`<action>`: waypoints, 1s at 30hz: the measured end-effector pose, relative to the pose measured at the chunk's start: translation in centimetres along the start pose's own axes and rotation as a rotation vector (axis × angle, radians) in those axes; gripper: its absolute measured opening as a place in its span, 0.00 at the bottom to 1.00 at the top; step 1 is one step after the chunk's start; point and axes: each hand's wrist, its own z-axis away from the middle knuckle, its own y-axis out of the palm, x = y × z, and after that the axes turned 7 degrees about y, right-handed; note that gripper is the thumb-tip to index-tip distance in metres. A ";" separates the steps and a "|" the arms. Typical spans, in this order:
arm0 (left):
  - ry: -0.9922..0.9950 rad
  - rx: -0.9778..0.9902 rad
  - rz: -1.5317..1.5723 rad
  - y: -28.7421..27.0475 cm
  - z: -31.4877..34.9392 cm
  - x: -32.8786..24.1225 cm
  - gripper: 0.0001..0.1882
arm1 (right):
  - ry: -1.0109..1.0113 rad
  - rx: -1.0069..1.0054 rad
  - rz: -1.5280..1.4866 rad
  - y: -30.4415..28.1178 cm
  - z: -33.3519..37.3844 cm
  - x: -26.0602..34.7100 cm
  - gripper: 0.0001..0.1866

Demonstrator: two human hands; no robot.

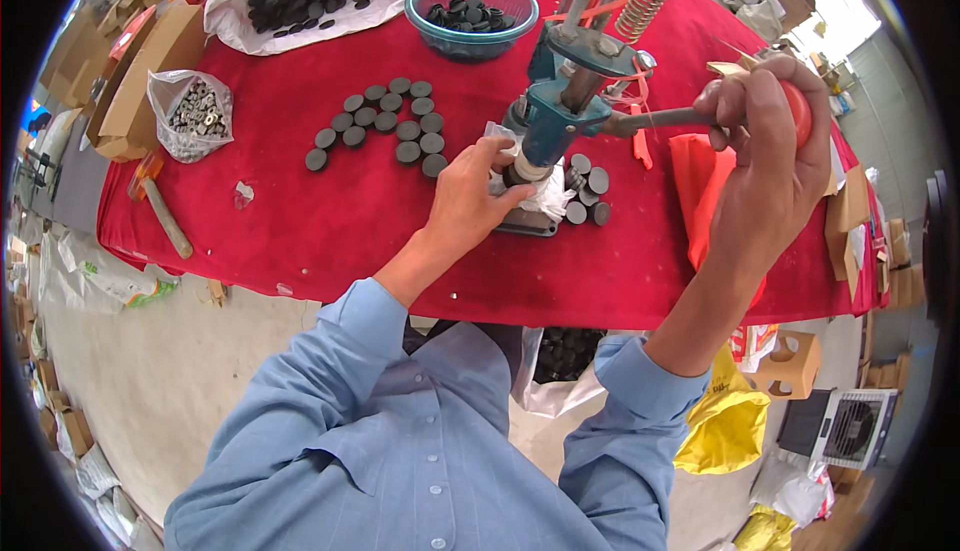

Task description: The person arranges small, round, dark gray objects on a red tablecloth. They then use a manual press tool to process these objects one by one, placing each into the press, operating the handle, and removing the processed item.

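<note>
A green hand press (565,111) stands on the red-covered table. The fingers and thumb of my left hand (462,196) close around the foot of its ram, above the dark base (528,223); the part between them is mostly hidden. White crumpled plastic (550,194) lies against the ram's foot. My right hand (768,141) is wrapped round the red knob (797,113) of the press lever (665,119), which points out to the right. Black round discs (407,130) form a bent double row left of the press. More discs (590,183) are piled just to its right.
A white sack (230,13) and a teal basin (470,49) hold black discs at the back. Left are a bag of small metal parts (199,116) and a hammer (165,216). An orange-red bag (700,186) lies under my right forearm. A yellow bag (728,421) sits below the table edge.
</note>
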 end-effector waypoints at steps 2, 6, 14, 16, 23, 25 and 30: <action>0.024 -0.034 0.003 0.6 0.4 0.7 0.36 | -0.006 0.002 -0.020 -0.2 0.3 0.0 0.07; 0.062 -0.038 0.009 1.2 0.3 1.7 0.39 | -0.035 0.018 -0.050 -0.4 0.9 -0.3 0.06; 0.154 -0.048 -0.056 0.9 0.3 1.3 0.34 | -0.242 0.037 -0.020 -2.1 8.2 -2.7 0.14; 0.199 -0.046 -0.136 -0.9 0.5 1.8 0.31 | -0.241 0.043 0.046 -2.6 11.3 -3.8 0.17; 0.182 0.315 -0.565 -6.5 2.9 4.2 0.22 | -0.222 0.002 0.065 -3.1 16.4 -6.5 0.18; 0.175 0.255 -0.484 -7.1 3.0 3.9 0.22 | -0.252 0.029 0.057 -3.2 15.0 -5.9 0.18; -0.001 0.164 -0.196 -7.9 4.8 4.8 0.25 | -0.294 0.076 0.052 -3.0 11.0 -4.3 0.18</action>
